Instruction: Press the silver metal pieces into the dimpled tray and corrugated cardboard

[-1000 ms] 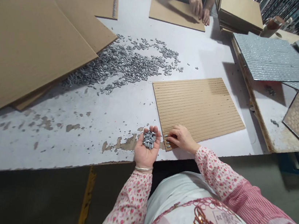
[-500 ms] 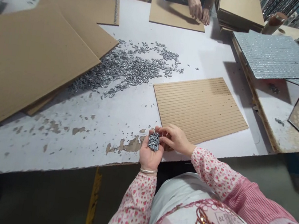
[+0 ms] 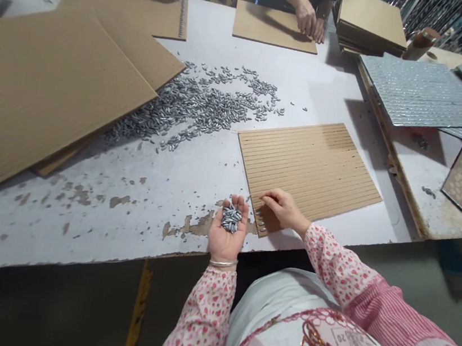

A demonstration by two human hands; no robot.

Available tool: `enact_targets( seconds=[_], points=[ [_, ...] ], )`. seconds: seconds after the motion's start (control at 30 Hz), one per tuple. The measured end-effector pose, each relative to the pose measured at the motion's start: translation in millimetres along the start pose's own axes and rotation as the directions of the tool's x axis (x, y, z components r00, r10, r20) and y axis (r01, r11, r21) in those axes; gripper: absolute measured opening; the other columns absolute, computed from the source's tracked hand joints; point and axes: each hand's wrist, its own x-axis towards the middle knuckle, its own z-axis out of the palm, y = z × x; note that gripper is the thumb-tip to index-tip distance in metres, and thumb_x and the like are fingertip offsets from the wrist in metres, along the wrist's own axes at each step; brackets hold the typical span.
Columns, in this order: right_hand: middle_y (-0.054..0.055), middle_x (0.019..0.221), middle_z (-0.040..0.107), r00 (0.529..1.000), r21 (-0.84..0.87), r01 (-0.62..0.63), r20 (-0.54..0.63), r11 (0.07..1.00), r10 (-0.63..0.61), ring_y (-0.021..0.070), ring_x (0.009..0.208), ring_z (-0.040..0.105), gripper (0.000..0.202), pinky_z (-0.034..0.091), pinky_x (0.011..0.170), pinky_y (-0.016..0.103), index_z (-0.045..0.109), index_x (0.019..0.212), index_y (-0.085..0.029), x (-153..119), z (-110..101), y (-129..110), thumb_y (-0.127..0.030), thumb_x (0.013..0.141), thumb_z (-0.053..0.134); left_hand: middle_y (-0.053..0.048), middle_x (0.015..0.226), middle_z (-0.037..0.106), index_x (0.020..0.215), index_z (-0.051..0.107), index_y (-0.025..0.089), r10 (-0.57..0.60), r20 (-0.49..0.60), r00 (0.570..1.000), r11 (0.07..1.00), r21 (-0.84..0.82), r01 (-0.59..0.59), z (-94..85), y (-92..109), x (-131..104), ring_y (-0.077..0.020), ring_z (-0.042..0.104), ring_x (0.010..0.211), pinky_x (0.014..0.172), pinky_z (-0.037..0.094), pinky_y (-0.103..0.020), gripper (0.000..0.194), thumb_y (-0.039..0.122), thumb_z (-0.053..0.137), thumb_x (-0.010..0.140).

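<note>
Head view: cups silver pieces (image 3: 231, 219) in the left hand (image 3: 226, 239), with open fingers. Bunches those of the right hand (image 3: 285, 208) over the grooved board (image 3: 313, 175) on the desk (image 3: 188, 190); cannot tell if gripping anything.

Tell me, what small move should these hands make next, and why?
I'd lower the right hand to the grooved board, just past the short row of silver pieces at its left edge. Its fingertips are already close together there, and the grooves beyond look unfilled. I can't tell whether they pinch a piece; the cupped left hand holds a small heap.
</note>
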Motion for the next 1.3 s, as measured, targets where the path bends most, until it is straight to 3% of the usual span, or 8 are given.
enact_targets(
  seconds=[0.2, 0.3, 0.5, 0.77, 0.93, 1.17, 1.23, 1.3],
  points=[
    [0.0, 0.073, 0.065, 0.998, -0.11, -0.02, 0.06, 0.994, 0.027, 0.0111, 0.068, 0.055, 0.015, 0.039, 0.067, 0.023, 0.062, 0.088, -0.017, 0.4, -0.9, 3.7, -0.027, 0.087, 0.051, -0.009, 0.095, 0.067, 0.09, 0.063, 0.014, -0.029, 0.014, 0.999, 0.999, -0.045, 0.03, -3.6, 3.9, 2.6, -0.0138, 0.061, 0.092, 0.08, 0.051, -0.029, 0.03, 0.022, 0.034, 0.091],
    [0.0, 0.073, 0.063, 0.995, -0.215, 0.023, 0.103, 0.976, -0.001, 0.0122, 0.07, 0.052, 0.017, 0.036, 0.071, 0.025, 0.063, 0.081, -0.017, -0.6, 5.6, 1.2, -0.031, 0.086, 0.054, -0.008, 0.091, 0.065, 0.089, 0.062, 0.012, -0.059, 0.027, 0.998, 0.995, -0.082, 0.061, -2.9, 4.1, 1.3, -0.0104, 0.06, 0.079, 0.071, 0.051, -0.024, 0.029, 0.024, 0.034, 0.091],
    [0.004, 0.085, 0.059, 0.999, -0.455, 0.038, 0.003, 0.89, -0.041, 0.0186, 0.089, 0.045, 0.021, 0.031, 0.078, 0.031, 0.063, 0.076, -0.018, -4.9, 18.6, 2.1, -0.037, 0.084, 0.057, -0.008, 0.091, 0.063, 0.09, 0.061, 0.012, -0.057, 0.017, 0.998, 0.995, -0.082, 0.058, -2.9, 3.9, 0.5, -0.0112, 0.059, 0.08, 0.07, 0.051, -0.024, 0.027, 0.023, 0.036, 0.091],
    [0.005, 0.088, 0.057, 0.999, -0.504, -0.01, -0.035, 0.864, -0.009, 0.0208, 0.091, 0.043, 0.021, 0.03, 0.078, 0.032, 0.06, 0.077, -0.019, -8.7, 17.4, 2.1, -0.04, 0.081, 0.06, -0.008, 0.095, 0.066, 0.09, 0.063, 0.014, -0.029, 0.013, 0.999, 0.999, -0.046, 0.03, -5.8, 2.8, 1.2, -0.0128, 0.061, 0.089, 0.079, 0.051, -0.028, 0.029, 0.024, 0.036, 0.091],
    [0.005, 0.091, 0.058, 0.988, -0.446, 0.15, 0.084, 0.882, -0.126, 0.0193, 0.09, 0.044, 0.017, 0.032, 0.078, 0.031, 0.063, 0.092, -0.021, 17.3, 15.6, -8.0, -0.034, 0.085, 0.055, -0.008, 0.097, 0.067, 0.087, 0.064, 0.014, 0.02, 0.007, 1.0, 0.999, -0.035, -0.02, -6.2, 2.1, 0.8, -0.0148, 0.061, 0.096, 0.084, 0.05, -0.03, 0.03, 0.023, 0.035, 0.091],
    [0.011, 0.088, 0.06, 0.903, -0.59, 0.407, 0.373, 0.697, -0.212, 0.0224, 0.089, 0.047, 0.015, 0.035, 0.075, 0.033, 0.062, 0.089, -0.013, 51.2, 40.0, -13.6, -0.025, 0.085, 0.054, -0.009, 0.095, 0.068, 0.086, 0.063, 0.013, 0.014, 0.011, 1.0, 0.999, -0.045, -0.014, -9.8, 3.9, -2.3, -0.0137, 0.062, 0.092, 0.082, 0.051, -0.029, 0.032, 0.024, 0.034, 0.091],
    [0.01, 0.086, 0.061, 0.904, -0.561, 0.402, 0.367, 0.723, -0.218, 0.0205, 0.085, 0.05, 0.016, 0.036, 0.074, 0.031, 0.062, 0.09, -0.012, 48.7, 38.5, -12.4, -0.023, 0.087, 0.05, -0.008, 0.095, 0.068, 0.086, 0.063, 0.013, 0.007, 0.021, 1.0, 0.999, -0.052, -0.006, -11.3, 4.4, -3.3, -0.0138, 0.062, 0.092, 0.082, 0.051, -0.029, 0.032, 0.024, 0.034, 0.091],
    [0.007, 0.087, 0.063, 0.931, -0.467, 0.325, 0.311, 0.822, -0.192, 0.017, 0.082, 0.053, 0.017, 0.037, 0.073, 0.027, 0.062, 0.092, -0.014, 42.8, 29.8, -9.2, -0.021, 0.089, 0.047, -0.008, 0.095, 0.067, 0.087, 0.063, 0.014, -0.003, 0.031, 1.0, 0.998, -0.062, 0.005, -12.5, 4.4, -3.4, -0.0141, 0.062, 0.093, 0.081, 0.051, -0.029, 0.032, 0.024, 0.034, 0.091]
  ],
)
